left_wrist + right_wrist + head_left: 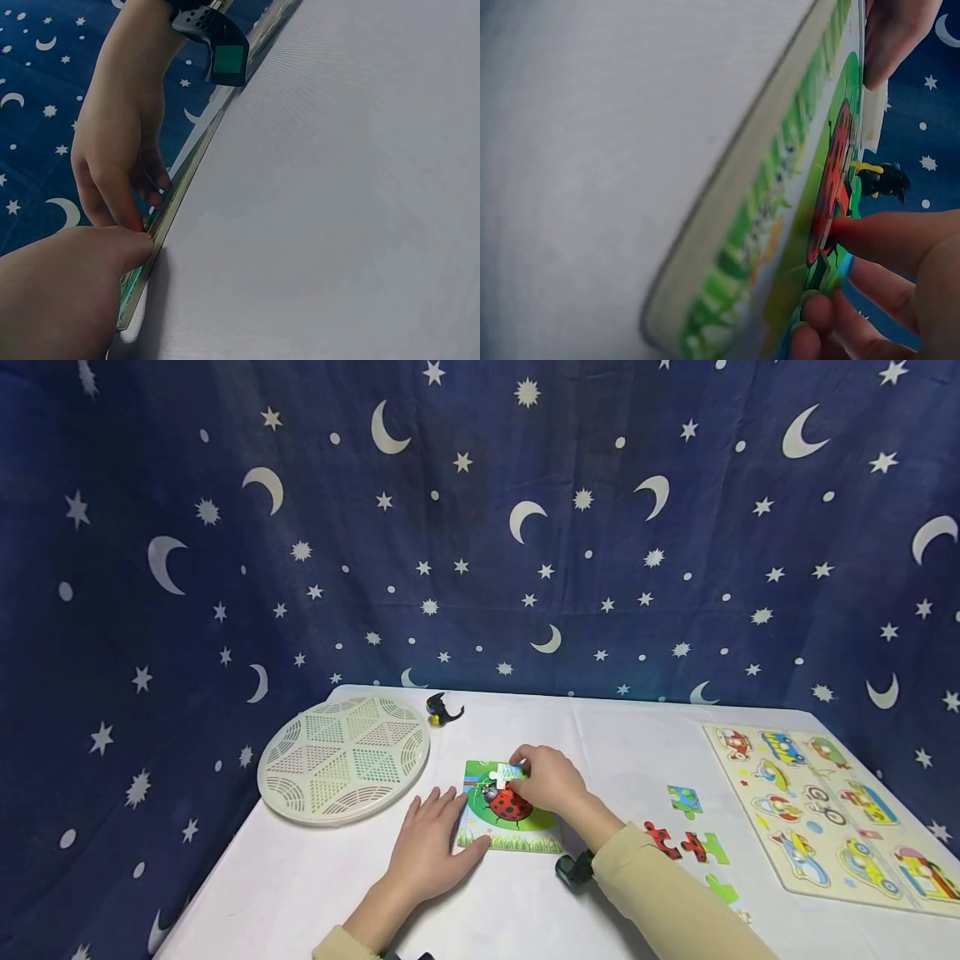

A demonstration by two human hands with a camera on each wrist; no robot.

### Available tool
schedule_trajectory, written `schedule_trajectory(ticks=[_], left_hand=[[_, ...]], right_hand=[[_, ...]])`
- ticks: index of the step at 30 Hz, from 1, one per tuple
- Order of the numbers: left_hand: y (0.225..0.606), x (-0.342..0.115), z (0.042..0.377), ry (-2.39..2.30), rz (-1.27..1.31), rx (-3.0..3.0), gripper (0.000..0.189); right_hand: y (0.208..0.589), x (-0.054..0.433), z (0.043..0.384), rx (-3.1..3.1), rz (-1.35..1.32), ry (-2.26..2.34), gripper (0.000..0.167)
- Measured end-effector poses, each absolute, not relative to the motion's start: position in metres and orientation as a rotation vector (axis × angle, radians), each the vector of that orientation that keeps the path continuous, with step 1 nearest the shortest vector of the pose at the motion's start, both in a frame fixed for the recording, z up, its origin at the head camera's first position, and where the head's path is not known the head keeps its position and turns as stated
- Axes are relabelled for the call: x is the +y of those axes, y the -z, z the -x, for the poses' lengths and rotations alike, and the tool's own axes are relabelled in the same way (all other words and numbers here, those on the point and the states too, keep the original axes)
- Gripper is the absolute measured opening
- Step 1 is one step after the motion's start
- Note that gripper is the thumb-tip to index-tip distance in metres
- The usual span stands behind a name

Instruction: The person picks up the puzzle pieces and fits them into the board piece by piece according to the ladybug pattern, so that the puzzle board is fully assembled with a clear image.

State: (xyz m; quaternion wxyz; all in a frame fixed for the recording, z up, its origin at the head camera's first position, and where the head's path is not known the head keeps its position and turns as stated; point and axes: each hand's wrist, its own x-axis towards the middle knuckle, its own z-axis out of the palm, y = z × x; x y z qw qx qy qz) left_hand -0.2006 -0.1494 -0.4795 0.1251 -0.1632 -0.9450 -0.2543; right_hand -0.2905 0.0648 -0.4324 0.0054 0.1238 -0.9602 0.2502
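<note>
A square ladybug jigsaw board (510, 810) lies on the table with a pale gap (508, 775) near its top. My right hand (551, 781) reaches over the board's upper right corner, thumb and fingers pinching a puzzle piece (827, 274) that they mostly cover. My left hand (429, 835) rests at the board's left side, fingers extended on the table and along the edge, thumb at the lower left corner. In the left wrist view, the left thumb (127, 251) touches the board's edge.
Loose puzzle pieces (705, 847) lie right of the right forearm, with a blue-green piece (684, 800) above them. A larger vehicle puzzle board (832, 818) lies at far right. A round perforated board (345, 760) is at left, a small black toy figure (444, 710) behind. A starry curtain (480, 527) hangs beyond.
</note>
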Motion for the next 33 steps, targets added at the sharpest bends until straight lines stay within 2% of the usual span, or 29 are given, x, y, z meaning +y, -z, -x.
schedule_trajectory(ticks=[14, 21, 33], left_hand=[[0.4781, -0.1468, 0.1996, 0.753, 0.476, -2.772, 0.074], [0.4778, -0.1480, 0.1994, 0.750, 0.472, -2.773, 0.074], [0.4795, -0.1489, 0.2014, 0.744, 0.467, -2.764, 0.073]], right_hand=[[0.4323, 0.0647, 0.2882, -3.014, -0.386, -0.624, 0.022], [0.4313, 0.0610, 0.2854, -2.993, -0.465, -0.509, 0.014], [0.4296, 0.0605, 0.2919, -2.991, -0.464, -0.523, 0.014]])
